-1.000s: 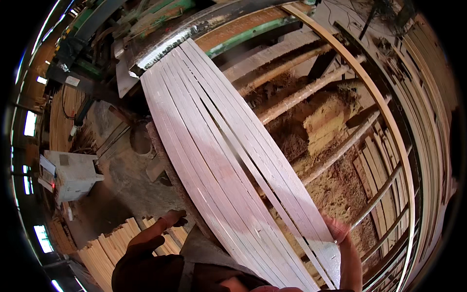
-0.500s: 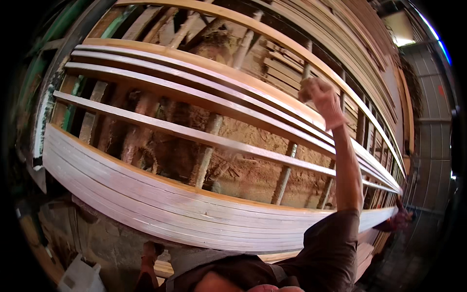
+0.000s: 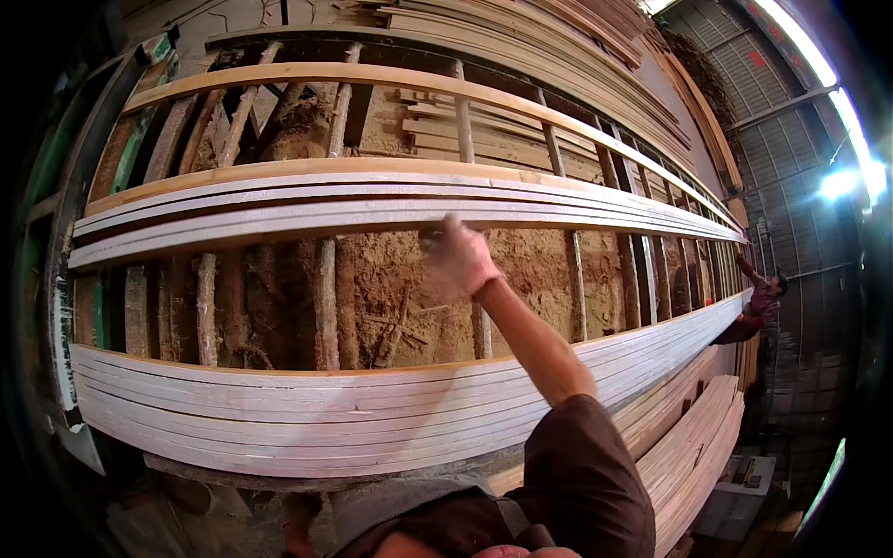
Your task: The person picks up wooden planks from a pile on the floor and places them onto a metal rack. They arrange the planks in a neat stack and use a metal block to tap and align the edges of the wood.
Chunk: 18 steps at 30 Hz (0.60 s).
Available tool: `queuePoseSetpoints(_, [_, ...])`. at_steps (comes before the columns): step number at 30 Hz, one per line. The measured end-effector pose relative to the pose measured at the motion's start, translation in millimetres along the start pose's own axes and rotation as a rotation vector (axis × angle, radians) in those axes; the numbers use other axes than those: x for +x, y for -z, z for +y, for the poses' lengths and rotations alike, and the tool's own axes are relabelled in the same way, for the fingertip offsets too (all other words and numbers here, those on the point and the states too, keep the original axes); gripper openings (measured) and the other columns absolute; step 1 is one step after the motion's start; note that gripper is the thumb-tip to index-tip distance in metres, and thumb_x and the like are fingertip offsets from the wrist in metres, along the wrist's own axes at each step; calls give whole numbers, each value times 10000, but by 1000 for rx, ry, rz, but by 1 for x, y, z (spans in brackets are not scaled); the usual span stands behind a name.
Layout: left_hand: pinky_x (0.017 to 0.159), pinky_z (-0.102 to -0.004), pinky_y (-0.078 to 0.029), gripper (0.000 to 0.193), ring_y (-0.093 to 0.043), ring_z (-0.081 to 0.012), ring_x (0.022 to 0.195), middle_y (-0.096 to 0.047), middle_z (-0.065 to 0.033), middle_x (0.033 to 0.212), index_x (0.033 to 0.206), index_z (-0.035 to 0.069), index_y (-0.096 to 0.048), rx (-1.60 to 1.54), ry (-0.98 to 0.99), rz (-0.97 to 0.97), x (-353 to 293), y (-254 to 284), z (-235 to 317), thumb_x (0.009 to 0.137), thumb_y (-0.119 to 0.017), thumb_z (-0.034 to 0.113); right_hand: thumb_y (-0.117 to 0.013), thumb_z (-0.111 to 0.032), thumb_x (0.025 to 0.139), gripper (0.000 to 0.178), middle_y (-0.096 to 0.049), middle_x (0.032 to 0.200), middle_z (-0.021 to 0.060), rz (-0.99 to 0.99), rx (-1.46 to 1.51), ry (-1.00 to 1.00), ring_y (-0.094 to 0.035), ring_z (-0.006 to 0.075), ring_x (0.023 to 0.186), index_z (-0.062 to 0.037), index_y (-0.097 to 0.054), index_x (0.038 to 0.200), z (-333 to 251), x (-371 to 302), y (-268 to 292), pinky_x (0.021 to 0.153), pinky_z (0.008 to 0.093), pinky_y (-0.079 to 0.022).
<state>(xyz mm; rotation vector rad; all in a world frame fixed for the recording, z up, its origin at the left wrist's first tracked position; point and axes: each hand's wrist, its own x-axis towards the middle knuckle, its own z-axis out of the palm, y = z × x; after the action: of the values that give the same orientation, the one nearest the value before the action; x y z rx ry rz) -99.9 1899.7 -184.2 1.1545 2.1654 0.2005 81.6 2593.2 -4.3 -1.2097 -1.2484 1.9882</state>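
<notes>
Long wooden planks with white-coated edges lie across a rack of crossbars. My right hand, in a worn glove with a pink cuff, is at the near side of the far group of white-edged planks. Its fingertips overlap the lowest plank's edge; motion blur hides whether they grip it. Closer to me, a thick row of white-edged planks stands side by side along the rack's near side. My left hand hangs low beside my body in shadow, its fingers not readable.
A bare plank crosses the rack's far side. Crossbars span above a sawdust-covered floor. At the far right end a person stands by the planks. Stacked boards lie to my right, beside a white box.
The single plank that lay apart in the middle now lies against the far group. My right hand has come down and left from above the far planks. The view has turned.
</notes>
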Motion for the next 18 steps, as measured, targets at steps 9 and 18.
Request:
queuePoseSetpoints(9, [625, -372, -553, 278, -694, -235, 741, -734, -116, 908, 1062, 43, -680, -1483, 757, -209, -18, 1, -7, 1042, -566, 295, -391, -592, 1096, 726, -641, 1370, 236, 90, 197, 63, -676, 317, 1043, 36, -495, 1446, 5, 52, 12, 897, 469, -590])
queuePoseSetpoints(18, [583, -350, -542, 248, -709, -226, 651, -742, -101, 771, 840, 38, -757, -1171, 799, -116, 16, -14, -27, 935, -751, 266, -757, -641, 884, 658, -676, 829, 78, 395, 300, 165, -641, 199, 677, -44, -639, 1134, 5, 88, 12, 598, 339, -551])
